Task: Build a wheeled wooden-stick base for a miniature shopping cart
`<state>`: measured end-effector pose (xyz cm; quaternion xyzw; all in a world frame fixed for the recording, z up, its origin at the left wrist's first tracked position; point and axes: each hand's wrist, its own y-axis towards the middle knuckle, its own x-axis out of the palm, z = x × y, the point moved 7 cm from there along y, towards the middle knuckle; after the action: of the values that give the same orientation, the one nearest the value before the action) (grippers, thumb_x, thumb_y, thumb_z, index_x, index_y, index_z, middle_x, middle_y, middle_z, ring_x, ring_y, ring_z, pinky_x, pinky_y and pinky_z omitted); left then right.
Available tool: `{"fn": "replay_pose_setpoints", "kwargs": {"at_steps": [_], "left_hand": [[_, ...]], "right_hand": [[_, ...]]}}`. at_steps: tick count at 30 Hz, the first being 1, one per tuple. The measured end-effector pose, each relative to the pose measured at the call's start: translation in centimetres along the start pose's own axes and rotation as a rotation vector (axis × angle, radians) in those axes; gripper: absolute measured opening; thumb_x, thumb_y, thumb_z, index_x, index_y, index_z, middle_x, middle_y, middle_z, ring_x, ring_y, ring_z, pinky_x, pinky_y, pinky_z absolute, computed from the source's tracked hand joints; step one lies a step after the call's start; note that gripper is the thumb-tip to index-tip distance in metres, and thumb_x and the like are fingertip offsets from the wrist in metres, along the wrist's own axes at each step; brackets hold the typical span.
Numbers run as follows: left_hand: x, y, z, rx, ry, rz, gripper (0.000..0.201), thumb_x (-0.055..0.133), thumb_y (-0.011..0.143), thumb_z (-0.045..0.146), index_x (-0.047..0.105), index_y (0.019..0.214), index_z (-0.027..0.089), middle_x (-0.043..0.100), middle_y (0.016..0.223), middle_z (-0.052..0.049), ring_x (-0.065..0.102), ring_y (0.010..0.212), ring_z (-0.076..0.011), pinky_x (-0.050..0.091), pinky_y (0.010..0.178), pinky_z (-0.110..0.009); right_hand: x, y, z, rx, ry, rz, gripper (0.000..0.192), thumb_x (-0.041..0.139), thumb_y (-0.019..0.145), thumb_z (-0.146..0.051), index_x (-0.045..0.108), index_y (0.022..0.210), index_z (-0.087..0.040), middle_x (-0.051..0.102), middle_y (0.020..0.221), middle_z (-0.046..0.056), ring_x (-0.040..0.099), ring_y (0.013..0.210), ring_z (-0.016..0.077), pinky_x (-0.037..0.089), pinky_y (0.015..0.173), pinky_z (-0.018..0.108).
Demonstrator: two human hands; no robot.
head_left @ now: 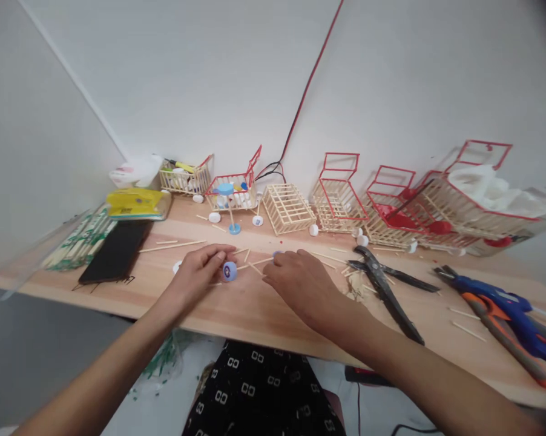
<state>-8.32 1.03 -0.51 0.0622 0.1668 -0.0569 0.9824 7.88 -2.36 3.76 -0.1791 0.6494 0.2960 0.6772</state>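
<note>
My left hand [201,270] is closed, thumb and fingers against a pale blue bottle cap [230,271] with a dark printed mark. My right hand [302,283] has its fingers curled down around a second blue bottle cap [277,254], mostly hidden behind them. A thin wooden stick [255,263] runs between the two caps; whether it is fixed in both I cannot tell. Just beyond stands a similar stick [231,213] with blue caps on its ends. Short loose sticks [242,252] lie around my hands, and a white cap [177,266] is partly behind my left hand.
Several small stick-built carts [339,197] with red handles line the wall, beside a plain stick basket [289,209]. Black cutters [386,290], a blue glue gun [504,306] and orange-grey pliers [504,345] lie right. Left are a black phone [116,251], packaged sticks [80,239] and a yellow packet [139,204].
</note>
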Motion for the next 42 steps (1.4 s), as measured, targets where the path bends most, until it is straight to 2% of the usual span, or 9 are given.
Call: {"fn": "replay_pose_setpoints", "kwargs": {"at_steps": [2, 6, 14, 21, 24, 30, 35, 38, 42], "left_hand": [[-0.4, -1.4, -0.1, -0.008, 0.026, 0.012, 0.035, 0.05, 0.089, 0.041, 0.065, 0.108, 0.016, 0.072, 0.09, -0.008, 0.064, 0.069, -0.0152, 0.052, 0.066, -0.029], [-0.2, -3.4, -0.4, 0.057, 0.058, 0.03, 0.033, 0.06, 0.083, 0.037, 0.064, 0.109, 0.017, 0.07, 0.098, -0.008, 0.065, 0.085, -0.0179, 0.053, 0.076, -0.033], [0.3, -4.4, 0.1, 0.23, 0.25, 0.083, 0.017, 0.063, 0.082, 0.025, 0.065, 0.098, 0.019, 0.067, 0.093, -0.004, 0.061, 0.078, -0.0138, 0.05, 0.073, -0.029], [0.4, -4.5, 0.1, 0.256, 0.267, 0.093, 0.017, 0.063, 0.082, 0.025, 0.064, 0.099, 0.02, 0.068, 0.094, -0.004, 0.062, 0.08, -0.0148, 0.05, 0.075, -0.03], [0.3, -4.6, 0.1, 0.257, 0.26, 0.101, 0.017, 0.063, 0.082, 0.024, 0.064, 0.099, 0.02, 0.068, 0.095, -0.004, 0.062, 0.08, -0.0148, 0.05, 0.076, -0.03], [0.4, -4.7, 0.3, 0.27, 0.289, 0.111, 0.019, 0.065, 0.082, 0.023, 0.064, 0.101, 0.019, 0.067, 0.094, -0.003, 0.06, 0.078, -0.0136, 0.049, 0.073, -0.028], [0.5, -5.0, 0.6, 0.327, 0.339, 0.097, 0.024, 0.066, 0.082, 0.024, 0.062, 0.105, 0.021, 0.065, 0.103, -0.004, 0.06, 0.091, -0.0159, 0.048, 0.082, -0.03], [0.6, -5.3, 0.8, 0.347, 0.374, 0.072, 0.029, 0.066, 0.081, 0.023, 0.06, 0.109, 0.022, 0.064, 0.109, -0.005, 0.058, 0.103, -0.018, 0.047, 0.089, -0.032], [0.8, -5.4, 0.8, 0.343, 0.417, 0.071, 0.028, 0.062, 0.084, 0.017, 0.059, 0.111, 0.022, 0.064, 0.11, -0.005, 0.059, 0.101, -0.0172, 0.048, 0.086, -0.032]], "right_hand": [[0.2, 0.4, -0.9, -0.007, -0.012, -0.043, 0.014, 0.056, 0.088, -0.015, 0.069, 0.082, -0.017, 0.068, 0.083, 0.008, 0.06, 0.077, 0.0208, 0.035, 0.066, 0.033], [0.7, 0.9, -2.5, 0.022, -0.021, -0.169, 0.016, 0.056, 0.086, -0.009, 0.071, 0.084, -0.014, 0.07, 0.087, 0.012, 0.062, 0.082, 0.0238, 0.038, 0.068, 0.035], [1.8, 0.3, -4.0, 0.125, -0.06, -0.344, 0.022, 0.049, 0.087, -0.006, 0.069, 0.092, -0.012, 0.07, 0.092, 0.015, 0.064, 0.09, 0.0273, 0.044, 0.073, 0.038], [2.3, -0.9, -3.2, 0.205, 0.0, -0.289, 0.016, 0.051, 0.091, -0.02, 0.066, 0.093, -0.015, 0.07, 0.088, 0.011, 0.065, 0.085, 0.025, 0.043, 0.07, 0.034], [2.6, -1.7, -2.0, 0.293, 0.139, -0.268, 0.02, 0.049, 0.093, -0.028, 0.066, 0.099, -0.019, 0.07, 0.093, 0.009, 0.065, 0.085, 0.024, 0.043, 0.069, 0.032], [2.9, -4.5, 1.1, 0.389, 0.434, -0.099, 0.024, 0.043, 0.094, -0.032, 0.063, 0.105, -0.023, 0.07, 0.101, 0.005, 0.064, 0.091, 0.0212, 0.043, 0.073, 0.031], [3.3, -7.3, 1.6, 0.431, 0.401, -0.087, 0.022, 0.053, 0.089, -0.04, 0.059, 0.1, -0.022, 0.066, 0.083, 0.003, 0.061, 0.076, 0.0208, 0.042, 0.068, 0.033], [3.6, -7.8, 0.9, 0.415, 0.343, -0.061, 0.015, 0.055, 0.089, -0.035, 0.057, 0.092, -0.021, 0.063, 0.084, 0.004, 0.059, 0.078, 0.022, 0.043, 0.07, 0.035], [4.1, -7.5, 0.2, 0.4, 0.28, -0.051, 0.01, 0.052, 0.09, -0.025, 0.054, 0.082, -0.019, 0.06, 0.082, 0.005, 0.057, 0.078, 0.0228, 0.044, 0.069, 0.036]]}}
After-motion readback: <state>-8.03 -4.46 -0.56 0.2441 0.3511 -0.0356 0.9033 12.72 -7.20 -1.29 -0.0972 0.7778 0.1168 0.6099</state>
